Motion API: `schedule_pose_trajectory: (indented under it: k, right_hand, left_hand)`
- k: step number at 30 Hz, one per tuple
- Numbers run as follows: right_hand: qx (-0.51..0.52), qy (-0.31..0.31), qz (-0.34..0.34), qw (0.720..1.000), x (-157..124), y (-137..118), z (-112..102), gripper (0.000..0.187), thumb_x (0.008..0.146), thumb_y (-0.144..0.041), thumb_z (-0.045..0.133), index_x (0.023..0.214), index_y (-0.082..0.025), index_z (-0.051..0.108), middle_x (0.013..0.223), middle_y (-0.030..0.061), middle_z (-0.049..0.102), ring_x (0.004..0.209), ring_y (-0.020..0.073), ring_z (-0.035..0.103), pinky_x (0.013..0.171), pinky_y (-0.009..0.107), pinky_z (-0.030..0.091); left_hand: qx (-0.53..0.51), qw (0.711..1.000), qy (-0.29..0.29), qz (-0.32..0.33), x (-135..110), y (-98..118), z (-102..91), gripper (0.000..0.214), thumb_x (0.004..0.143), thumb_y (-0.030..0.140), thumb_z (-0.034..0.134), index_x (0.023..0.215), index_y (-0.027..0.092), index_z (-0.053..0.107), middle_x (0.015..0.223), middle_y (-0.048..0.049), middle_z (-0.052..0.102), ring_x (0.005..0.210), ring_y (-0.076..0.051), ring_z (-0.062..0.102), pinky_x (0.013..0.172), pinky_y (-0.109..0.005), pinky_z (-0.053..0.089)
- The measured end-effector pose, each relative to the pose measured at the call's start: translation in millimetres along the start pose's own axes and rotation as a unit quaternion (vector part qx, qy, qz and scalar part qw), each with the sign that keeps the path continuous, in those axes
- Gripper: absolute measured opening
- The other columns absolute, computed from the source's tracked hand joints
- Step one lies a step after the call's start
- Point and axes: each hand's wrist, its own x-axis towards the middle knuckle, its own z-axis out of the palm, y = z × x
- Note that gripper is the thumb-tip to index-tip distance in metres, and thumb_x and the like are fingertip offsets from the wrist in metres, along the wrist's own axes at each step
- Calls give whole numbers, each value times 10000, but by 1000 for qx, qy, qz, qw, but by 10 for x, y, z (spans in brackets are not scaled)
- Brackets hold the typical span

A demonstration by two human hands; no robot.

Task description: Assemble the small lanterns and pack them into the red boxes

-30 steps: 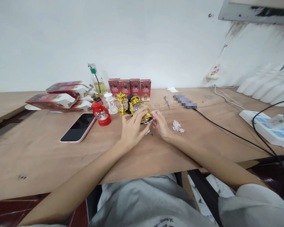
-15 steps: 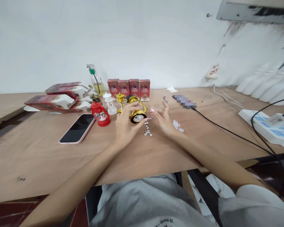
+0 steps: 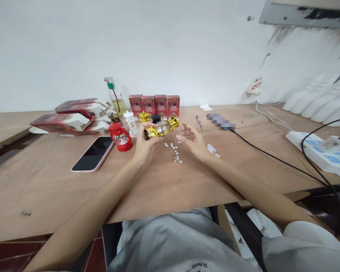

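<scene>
My left hand [image 3: 143, 146] is wrapped round the base of a shiny gold toy lantern [image 3: 164, 128]. The lantern is tipped on its side, its top pointing right and its clear globe facing up. Just right of the lantern's top, my right hand [image 3: 197, 144] is held with fingers bent and apart from the thumb; I see nothing in it. Small round silver discs [image 3: 176, 153] lie scattered on the table between and below the hands. Left of my left hand stand a red lantern [image 3: 121, 138], a white lantern [image 3: 132, 124] and, behind, another gold lantern [image 3: 144, 116].
Red printed boxes [image 3: 161, 105] stand in a row at the back, and more boxes [image 3: 65, 121] are piled at left near a pump bottle [image 3: 118, 104]. A phone [image 3: 93, 154] lies at left. White pieces [image 3: 212, 149], a cabled device [image 3: 221, 121] and a power strip [image 3: 320, 151] lie at right.
The gold lantern has turned in my left hand: its base faced me, and now its top points right. My right hand has stayed close by, its fingers more bent.
</scene>
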Motion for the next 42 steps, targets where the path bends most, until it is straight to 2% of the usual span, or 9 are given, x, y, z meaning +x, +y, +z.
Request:
schedule_pose_trajectory:
  k: [3, 8, 12, 15, 23, 28, 31, 35, 42]
  right_hand:
    - [24, 4, 5, 1000, 23, 10, -20, 720, 583, -477, 798, 1220, -262, 540, 1178, 76, 551, 984, 206, 586, 910, 421, 504]
    - [37, 0, 11, 999, 58, 68, -59, 695, 529, -407, 836, 1147, -224, 576, 1163, 83, 593, 1007, 216, 595, 929, 444, 504]
    - [24, -26, -3, 999, 50, 79, -73, 665, 539, -373, 838, 1136, -249, 573, 1126, 54, 627, 977, 196, 608, 936, 439, 501]
    - [15, -39, -9, 999, 31, 60, -64, 642, 546, -344, 839, 1124, -245, 576, 1108, 52, 636, 968, 193, 612, 932, 430, 499]
    - [-13, -65, -37, 997, 24, 75, -65, 644, 561, -364, 828, 1139, -253, 569, 1149, 61, 613, 967, 195, 603, 881, 412, 518]
    - [-107, -67, -94, 988, -2, 41, -87, 604, 605, -384, 809, 1149, -257, 577, 1170, 73, 587, 936, 196, 612, 866, 421, 526]
    - [-143, -65, -118, 981, -25, 9, -98, 592, 637, -390, 793, 1172, -274, 566, 1186, 73, 578, 1002, 218, 607, 902, 443, 517]
    - [-116, -62, -129, 983, -33, 40, -110, 654, 620, -379, 808, 1198, -264, 525, 1205, 71, 581, 1078, 224, 598, 982, 454, 482]
    - [-98, -106, -128, 981, -27, 103, -122, 610, 610, -327, 815, 1157, -261, 553, 1317, 69, 536, 1176, 234, 553, 1000, 452, 485]
  left_hand:
    - [32, 999, -9, 15, 48, -16, -79, 467, 510, 161, 610, 957, 226, 491, 1020, -16, 557, 924, -190, 543, 720, -288, 451]
    - [42, 997, -61, 16, 75, 56, -120, 482, 447, 108, 537, 920, 197, 544, 1042, -27, 608, 977, -228, 557, 791, -348, 459]
    - [55, 994, -83, 48, 63, 103, -113, 433, 439, 98, 506, 861, 190, 541, 1086, -45, 611, 1094, -260, 531, 900, -408, 434]
    - [64, 992, -88, 57, 59, 112, -118, 427, 434, 90, 500, 849, 184, 535, 1109, -58, 602, 1106, -269, 533, 927, -431, 421]
    - [72, 991, -91, 72, 54, 115, -111, 405, 433, 97, 512, 827, 184, 542, 1098, -57, 607, 1103, -281, 540, 923, -441, 423]
    - [57, 993, -78, 73, 50, 94, -119, 410, 417, 83, 494, 812, 177, 550, 1074, -55, 611, 1089, -279, 543, 900, -429, 425]
    - [55, 993, -79, 70, 50, 91, -122, 403, 413, 78, 486, 798, 179, 549, 1064, -49, 613, 1093, -278, 540, 898, -426, 423]
    - [64, 991, -101, 52, 49, 97, -117, 402, 412, 89, 478, 799, 183, 536, 1075, -48, 613, 1066, -278, 546, 851, -416, 443]
    - [67, 991, -105, 47, 43, 102, -117, 401, 406, 93, 468, 792, 178, 541, 1061, -49, 613, 1014, -269, 559, 802, -392, 452]
